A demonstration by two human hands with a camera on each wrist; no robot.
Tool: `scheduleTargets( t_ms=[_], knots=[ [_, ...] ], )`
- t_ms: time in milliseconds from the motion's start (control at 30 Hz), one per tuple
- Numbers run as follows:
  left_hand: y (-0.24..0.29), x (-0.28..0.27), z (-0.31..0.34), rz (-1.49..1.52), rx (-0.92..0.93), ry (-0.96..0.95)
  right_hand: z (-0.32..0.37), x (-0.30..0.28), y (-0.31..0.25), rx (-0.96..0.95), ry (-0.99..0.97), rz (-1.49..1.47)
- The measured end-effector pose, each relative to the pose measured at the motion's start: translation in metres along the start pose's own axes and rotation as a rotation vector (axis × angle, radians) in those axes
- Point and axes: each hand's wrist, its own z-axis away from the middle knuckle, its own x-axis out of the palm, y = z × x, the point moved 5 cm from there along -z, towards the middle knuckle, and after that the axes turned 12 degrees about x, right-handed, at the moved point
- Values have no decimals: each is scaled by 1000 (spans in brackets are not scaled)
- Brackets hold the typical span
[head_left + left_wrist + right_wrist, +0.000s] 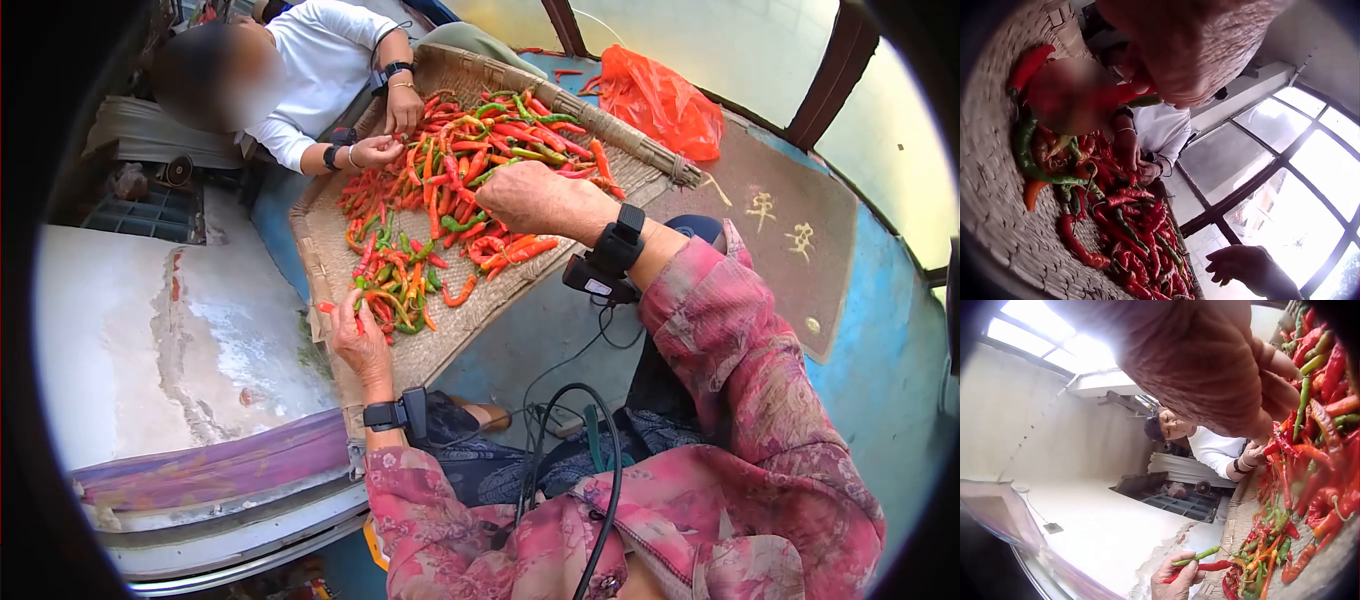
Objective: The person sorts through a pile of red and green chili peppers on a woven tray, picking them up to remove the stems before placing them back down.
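Note:
My left hand (362, 340) is at the near left corner of the woven tray (440, 345). In the right wrist view that hand (1177, 578) pinches a green pepper (1200, 555) and a red pepper (1215, 566) between thumb and fingers. Beside it lies a small heap of mixed peppers (1254, 575). Over the right side of the large red pepper pile (455, 170) hangs my right hand (545, 200), its fingers loosely bent. The left wrist view shows nothing in this hand (1250, 269). Close to its fingers is a green pepper (1302, 407).
Across the tray a person in a white top (325, 60) has both hands at the pile's far left edge. A red plastic bag (660, 100) lies beyond the tray's right edge, near a brown mat (775, 230). Black cables (570, 390) hang in front of my lap.

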Motion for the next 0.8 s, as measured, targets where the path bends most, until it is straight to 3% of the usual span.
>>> scheduleTargets(
  t_ms=[167, 267, 400, 600, 800],
  knots=[
    [-10, 24, 3, 66, 4, 67, -13, 6, -8, 21, -59, 50],
    [-2, 30, -6, 85, 115, 43, -25, 18, -15, 31, -70, 78],
    [-7, 35, -10, 93, 182, -72, -44, 47, -32, -9, -138, 144],
    [-3, 40, -1, 211, 235, -193, -60, 78, -37, -49, -86, 167],
    [-8, 43, -2, 269, 115, -251, -74, 89, -32, 0, -194, 117]
  ],
)
